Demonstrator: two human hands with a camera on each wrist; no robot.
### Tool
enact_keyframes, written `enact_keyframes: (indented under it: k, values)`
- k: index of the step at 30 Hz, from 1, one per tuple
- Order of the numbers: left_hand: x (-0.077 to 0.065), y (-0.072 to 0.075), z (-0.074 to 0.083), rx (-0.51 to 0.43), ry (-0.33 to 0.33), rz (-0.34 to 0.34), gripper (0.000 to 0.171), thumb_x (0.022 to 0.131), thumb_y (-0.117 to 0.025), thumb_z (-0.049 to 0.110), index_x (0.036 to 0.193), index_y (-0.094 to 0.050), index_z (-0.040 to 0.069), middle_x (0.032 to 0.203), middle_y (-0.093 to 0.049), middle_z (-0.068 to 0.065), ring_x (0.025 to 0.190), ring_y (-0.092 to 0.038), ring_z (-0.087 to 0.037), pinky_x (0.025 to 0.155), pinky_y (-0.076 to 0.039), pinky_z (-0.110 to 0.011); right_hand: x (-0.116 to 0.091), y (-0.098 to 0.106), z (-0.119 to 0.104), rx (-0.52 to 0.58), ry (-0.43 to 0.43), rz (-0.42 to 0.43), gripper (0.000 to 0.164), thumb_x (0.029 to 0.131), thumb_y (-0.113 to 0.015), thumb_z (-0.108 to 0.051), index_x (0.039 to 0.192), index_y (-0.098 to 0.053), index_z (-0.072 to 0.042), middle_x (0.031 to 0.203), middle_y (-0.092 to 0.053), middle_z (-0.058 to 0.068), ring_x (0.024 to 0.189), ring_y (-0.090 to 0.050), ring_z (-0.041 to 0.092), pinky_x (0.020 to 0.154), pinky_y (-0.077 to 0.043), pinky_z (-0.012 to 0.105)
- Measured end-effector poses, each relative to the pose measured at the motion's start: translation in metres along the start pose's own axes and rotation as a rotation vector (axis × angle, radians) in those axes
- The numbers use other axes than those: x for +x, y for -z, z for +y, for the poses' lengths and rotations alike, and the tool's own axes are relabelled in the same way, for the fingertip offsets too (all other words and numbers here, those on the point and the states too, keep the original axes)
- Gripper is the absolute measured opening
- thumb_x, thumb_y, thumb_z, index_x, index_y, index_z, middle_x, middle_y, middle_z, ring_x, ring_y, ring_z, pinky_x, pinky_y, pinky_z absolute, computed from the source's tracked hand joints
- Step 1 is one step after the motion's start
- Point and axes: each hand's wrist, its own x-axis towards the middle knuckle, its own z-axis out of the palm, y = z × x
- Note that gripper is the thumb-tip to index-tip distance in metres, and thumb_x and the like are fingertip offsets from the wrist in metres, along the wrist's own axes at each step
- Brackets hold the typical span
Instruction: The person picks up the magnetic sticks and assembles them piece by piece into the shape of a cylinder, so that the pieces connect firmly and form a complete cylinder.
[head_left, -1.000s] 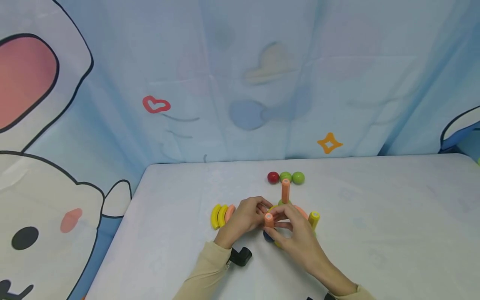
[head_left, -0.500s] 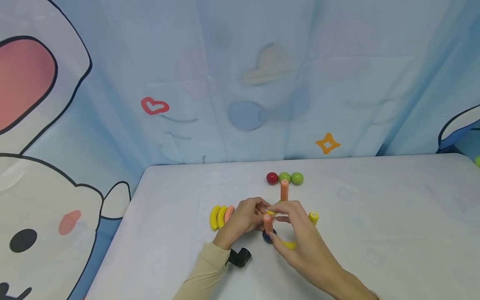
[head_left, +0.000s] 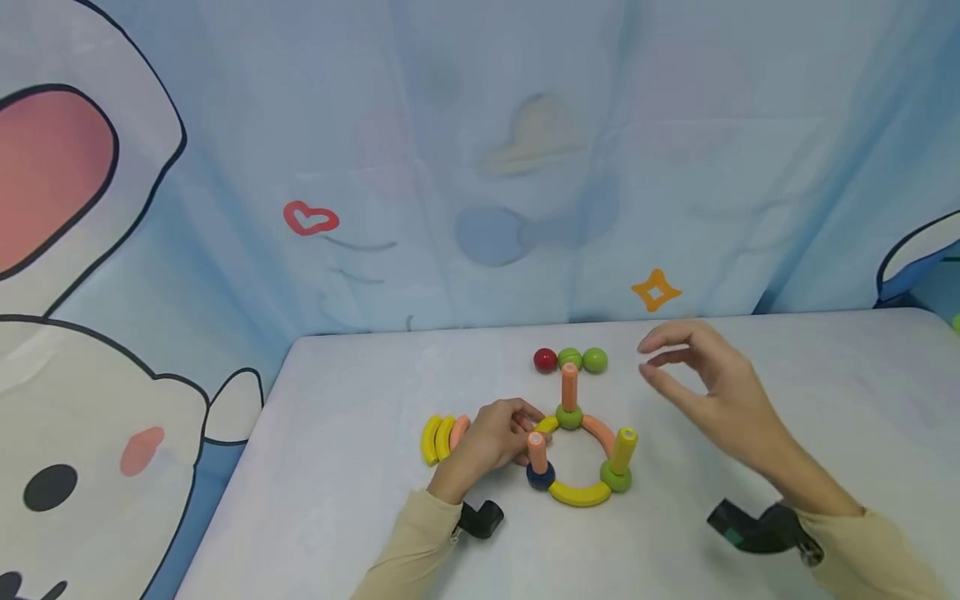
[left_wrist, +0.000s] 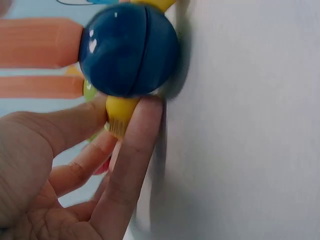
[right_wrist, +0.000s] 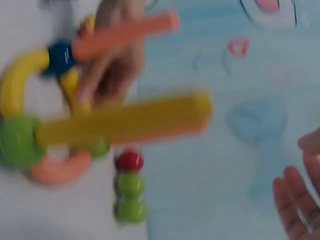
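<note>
A ring of curved rods and balls lies on the table. My left hand (head_left: 491,437) is at its left side, pinching a yellow curved rod (left_wrist: 120,112) between thumb and fingers, right beside the dark blue ball (left_wrist: 130,50). An orange peg (head_left: 537,454) stands up from that ball. At the back, a green ball (head_left: 569,417) bears another orange peg (head_left: 570,387); at the right, a green ball (head_left: 616,476) bears a yellow peg (head_left: 623,450). A yellow rod (head_left: 581,495) and an orange rod (head_left: 600,434) join the balls. My right hand (head_left: 727,404) is raised to the right of the ring, fingers loosely bent, holding nothing.
Behind the ring sit a red ball (head_left: 545,360) and two green balls (head_left: 595,360) in a row. Left of my left hand lie two yellow curved rods (head_left: 431,439) and an orange one (head_left: 460,431). A printed curtain (head_left: 420,250) hangs behind the table.
My right hand has left the orange peg on the blue ball and moved up and to the right, uncovering the ring. The left hand stays at the same place.
</note>
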Motion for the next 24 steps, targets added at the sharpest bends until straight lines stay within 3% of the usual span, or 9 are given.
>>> enact_keyframes:
  k: [2,6,9,14,24]
  values:
    - [-0.001,0.000,-0.001,0.014,0.007,0.007,0.027,0.092,-0.081,0.009,0.118,-0.073,0.005,0.086,-0.060,0.001,0.059,-0.061,-0.010,0.058,-0.056,-0.022,0.007,0.004,0.028,0.037,-0.013,-0.025,0.044,0.080,-0.069,0.030,0.116,-0.064,0.006,0.113,-0.063,0.006,0.107,-0.061,0.004,0.092,-0.050,0.012]
    - [-0.003,-0.001,-0.003,0.025,0.011,0.018,0.026,0.092,-0.082,0.010,0.117,-0.073,0.005,0.086,-0.059,0.001,0.058,-0.062,-0.010,0.058,-0.056,-0.022,0.012,-0.003,0.076,0.002,-0.109,-0.138,0.034,0.088,-0.073,0.016,0.118,-0.066,0.002,0.116,-0.066,0.005,0.106,-0.062,0.005,0.089,-0.050,0.011]
    - [-0.005,-0.003,-0.005,0.008,0.004,0.015,0.026,0.092,-0.081,0.009,0.117,-0.073,0.005,0.086,-0.059,0.001,0.060,-0.061,-0.010,0.058,-0.056,-0.023,0.012,-0.014,0.099,-0.059,-0.200,-0.247,0.034,0.091,-0.076,0.007,0.124,-0.067,-0.001,0.123,-0.065,0.011,0.112,-0.062,0.016,0.092,-0.056,0.024]
    - [-0.005,-0.003,-0.006,-0.008,-0.008,0.007,0.026,0.092,-0.081,0.008,0.117,-0.073,0.005,0.087,-0.059,0.000,0.060,-0.060,-0.010,0.057,-0.056,-0.022,0.015,-0.031,0.113,-0.085,-0.249,-0.353,0.040,0.090,-0.076,0.007,0.129,-0.066,0.002,0.132,-0.062,0.020,0.122,-0.059,0.041,0.096,-0.055,0.058]
    - [-0.002,0.000,-0.001,-0.009,-0.017,0.002,0.026,0.093,-0.081,0.008,0.117,-0.073,0.004,0.085,-0.058,0.000,0.060,-0.060,-0.010,0.057,-0.057,-0.022,0.012,-0.039,0.116,-0.134,-0.284,-0.379,0.035,0.089,-0.078,0.008,0.122,-0.070,0.006,0.123,-0.063,0.022,0.113,-0.063,0.041,0.095,-0.056,0.054]
